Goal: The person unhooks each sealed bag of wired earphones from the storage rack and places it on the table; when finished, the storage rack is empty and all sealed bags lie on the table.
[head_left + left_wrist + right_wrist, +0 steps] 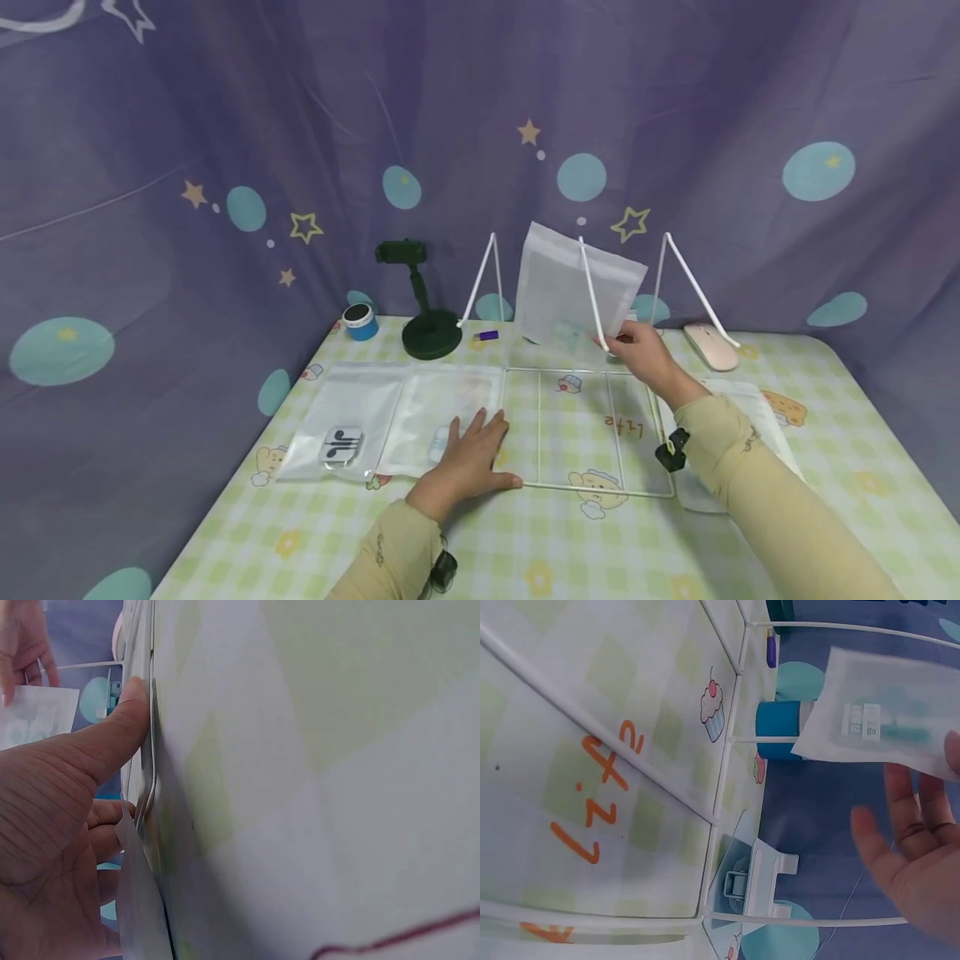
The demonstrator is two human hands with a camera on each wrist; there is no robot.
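My right hand point(648, 354) pinches a lower corner of a frosted white zip pouch point(555, 283), lifted behind the middle prong of a white wire rack point(539, 425). A teal item with a small white label point(871, 721) shows through the pouch in the right wrist view. Fingers spread, my left hand point(472, 454) rests on the rack's left side and the edge of a second frosted pouch point(442, 396); its thumb point(131, 697) touches the rack's near edge. Further left lies another pouch point(360, 396) with an earphone-pictured case point(342, 446) inside.
Behind the rack are a dark green phone stand point(431, 335), a blue jar point(361, 322), a purple USB stick point(488, 335) and a pink mouse point(711, 347). One more pouch point(738, 396) lies under my right forearm. Three rack prongs stick up.
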